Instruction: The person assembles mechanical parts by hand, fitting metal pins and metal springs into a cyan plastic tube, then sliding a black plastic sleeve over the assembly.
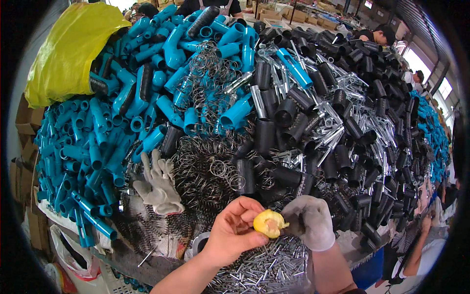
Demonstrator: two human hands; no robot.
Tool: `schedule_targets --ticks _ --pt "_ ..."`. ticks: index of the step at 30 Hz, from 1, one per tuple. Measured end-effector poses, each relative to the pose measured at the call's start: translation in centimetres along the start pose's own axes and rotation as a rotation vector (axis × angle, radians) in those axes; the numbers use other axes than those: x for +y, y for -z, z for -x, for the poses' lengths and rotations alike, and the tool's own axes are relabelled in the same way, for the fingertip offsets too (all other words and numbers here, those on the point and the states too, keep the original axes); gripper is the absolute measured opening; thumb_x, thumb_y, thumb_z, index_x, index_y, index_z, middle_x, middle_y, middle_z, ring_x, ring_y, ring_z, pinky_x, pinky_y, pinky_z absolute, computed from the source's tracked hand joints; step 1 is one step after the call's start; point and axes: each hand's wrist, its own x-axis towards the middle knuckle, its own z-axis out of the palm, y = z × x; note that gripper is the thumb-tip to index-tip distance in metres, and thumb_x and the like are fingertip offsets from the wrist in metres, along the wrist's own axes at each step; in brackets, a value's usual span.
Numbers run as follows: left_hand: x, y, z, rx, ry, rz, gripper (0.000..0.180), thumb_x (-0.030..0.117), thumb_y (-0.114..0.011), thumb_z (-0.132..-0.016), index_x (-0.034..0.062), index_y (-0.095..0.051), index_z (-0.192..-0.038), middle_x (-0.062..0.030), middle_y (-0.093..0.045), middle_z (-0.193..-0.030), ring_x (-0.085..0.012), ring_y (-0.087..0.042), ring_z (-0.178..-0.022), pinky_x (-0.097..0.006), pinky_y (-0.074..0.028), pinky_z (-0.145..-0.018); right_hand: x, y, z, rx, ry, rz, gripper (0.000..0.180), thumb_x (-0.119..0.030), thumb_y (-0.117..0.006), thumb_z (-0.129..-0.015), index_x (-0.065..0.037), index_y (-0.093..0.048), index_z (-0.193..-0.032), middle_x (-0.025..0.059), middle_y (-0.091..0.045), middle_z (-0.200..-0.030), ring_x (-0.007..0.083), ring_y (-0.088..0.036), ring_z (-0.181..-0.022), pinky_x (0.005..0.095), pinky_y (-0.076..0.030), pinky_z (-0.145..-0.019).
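Note:
My bare left hand point(232, 230) is closed round a small yellow fruit point(267, 224), holding it between thumb and fingers. The fruit looks like a partly peeled citrus, with a pale patch facing up and a bit of peel sticking out at its right side. My right hand point(313, 223), in a grey-white work glove, has its fingers curled in a pinch at that bit of peel. Below both hands lies a heap of small metal pins point(264, 269). Dark coil springs point(205, 166) are piled just beyond. An empty grey glove point(159, 183) rests on them at the left.
Teal plastic housings point(98, 132) are heaped at the left, under a yellow bag point(68, 54). Black tubes point(298, 103) and shiny metal rods point(333, 117) fill the right. A white bag point(73, 255) stands at lower left. Other people are at the far side and right.

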Motion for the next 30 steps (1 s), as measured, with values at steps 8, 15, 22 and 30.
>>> schedule_targets --ticks 8,15,22,30 --pt "0.2 -0.4 0.1 0.082 0.046 -0.19 0.045 0.038 -0.062 -0.091 0.0084 -0.05 -0.123 -0.0139 -0.067 -0.105 -0.0108 -0.061 -0.076 -0.021 -0.049 -0.059 0.0 -0.5 0.0 0.042 -0.013 0.027 0.03 -0.014 -0.045 -0.088 0.005 -0.066 -0.096 0.0054 -0.059 -0.066 0.0079 -0.05 -0.054 0.0216 -0.035 -0.048" --pt "0.8 -0.8 -0.1 0.096 0.073 -0.138 0.047 0.039 -0.048 -0.098 0.0078 -0.046 -0.133 -0.0113 -0.065 -0.101 -0.0096 -0.058 -0.077 -0.021 -0.046 -0.059 0.4 -0.9 -0.1 0.074 0.031 0.067 0.033 -0.022 -0.045 -0.092 0.005 -0.063 -0.09 0.0043 -0.052 -0.059 0.008 -0.038 -0.044 0.0223 -0.026 -0.042" --pt "0.7 -1.1 -0.1 0.144 0.101 -0.205 0.044 0.035 -0.042 -0.101 0.007 -0.047 -0.135 -0.0095 -0.065 -0.099 -0.0085 -0.056 -0.075 -0.021 -0.047 -0.059 0.2 -1.2 0.0 0.075 0.034 0.158 0.019 0.002 -0.065 -0.076 0.004 -0.066 -0.095 0.0017 -0.06 -0.07 0.0055 -0.052 -0.06 0.0196 -0.04 -0.055" --pt "0.5 -1.2 0.1 0.098 0.079 -0.325 0.041 0.031 -0.041 -0.102 0.0052 -0.05 -0.133 -0.0078 -0.065 -0.1 -0.0083 -0.058 -0.075 -0.021 -0.05 -0.06 -0.3 -1.0 -0.2 0.054 0.021 0.343 0.032 -0.005 -0.079 -0.063 0.0 -0.067 -0.092 0.0029 -0.063 -0.083 0.0064 -0.055 -0.068 0.0219 -0.045 -0.062"
